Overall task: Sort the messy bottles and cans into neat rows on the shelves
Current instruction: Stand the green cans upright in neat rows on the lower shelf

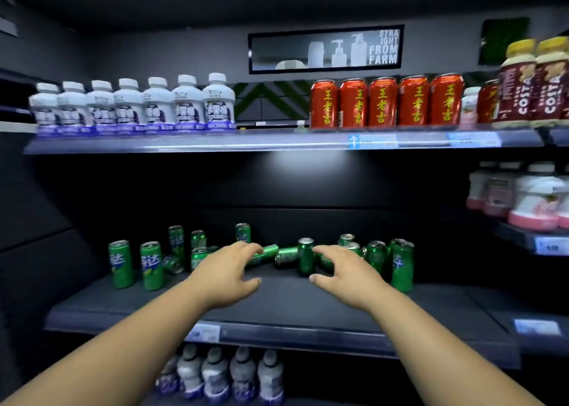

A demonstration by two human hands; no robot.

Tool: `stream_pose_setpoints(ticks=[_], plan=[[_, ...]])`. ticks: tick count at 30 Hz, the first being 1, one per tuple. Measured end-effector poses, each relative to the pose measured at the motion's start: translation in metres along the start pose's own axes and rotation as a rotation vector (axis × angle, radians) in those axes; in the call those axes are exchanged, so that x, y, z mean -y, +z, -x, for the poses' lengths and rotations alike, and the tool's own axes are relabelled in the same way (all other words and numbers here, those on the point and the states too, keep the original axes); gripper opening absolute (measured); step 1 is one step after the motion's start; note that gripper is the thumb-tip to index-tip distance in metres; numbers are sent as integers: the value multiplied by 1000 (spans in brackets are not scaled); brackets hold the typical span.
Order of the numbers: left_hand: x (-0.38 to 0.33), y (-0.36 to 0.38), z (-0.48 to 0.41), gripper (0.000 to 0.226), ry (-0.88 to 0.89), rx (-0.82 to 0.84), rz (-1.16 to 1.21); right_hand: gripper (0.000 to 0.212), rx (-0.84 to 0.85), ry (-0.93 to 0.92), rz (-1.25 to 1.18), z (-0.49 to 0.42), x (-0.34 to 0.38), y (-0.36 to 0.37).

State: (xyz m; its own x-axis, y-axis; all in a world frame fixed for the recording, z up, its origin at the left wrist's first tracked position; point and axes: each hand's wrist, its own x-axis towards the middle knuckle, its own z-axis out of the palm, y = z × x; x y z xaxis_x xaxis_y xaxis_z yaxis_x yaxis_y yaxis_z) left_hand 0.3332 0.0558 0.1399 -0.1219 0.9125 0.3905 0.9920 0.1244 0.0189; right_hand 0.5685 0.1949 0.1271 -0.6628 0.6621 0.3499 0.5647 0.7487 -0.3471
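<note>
Just beyond left hand (pixel 228 272) and right hand (pixel 345 274), toppled green cans (pixel 285 256).

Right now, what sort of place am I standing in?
Most likely a shop's drinks section: tiered shelves with price tags on their front edges, a row of identical red cans, and matching white bottles.

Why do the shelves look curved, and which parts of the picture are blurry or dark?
Head view: the wide-angle lens bows the top shelf edge; a glow brightens the back wall beneath it, leaving the green cans dimmer; the lowest white bottles and far-right Costa bottles are blurred.
</note>
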Motion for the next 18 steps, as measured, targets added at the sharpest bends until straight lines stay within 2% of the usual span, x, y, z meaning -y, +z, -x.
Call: stream_pose_setpoints(ticks=[10,18], plan=[[80,11,127,57,-171,141,33,64,186,-51,-18,30,113,84],[111,18,153,52,-208,137,73,63,237,-85,-34,23,149,116]])
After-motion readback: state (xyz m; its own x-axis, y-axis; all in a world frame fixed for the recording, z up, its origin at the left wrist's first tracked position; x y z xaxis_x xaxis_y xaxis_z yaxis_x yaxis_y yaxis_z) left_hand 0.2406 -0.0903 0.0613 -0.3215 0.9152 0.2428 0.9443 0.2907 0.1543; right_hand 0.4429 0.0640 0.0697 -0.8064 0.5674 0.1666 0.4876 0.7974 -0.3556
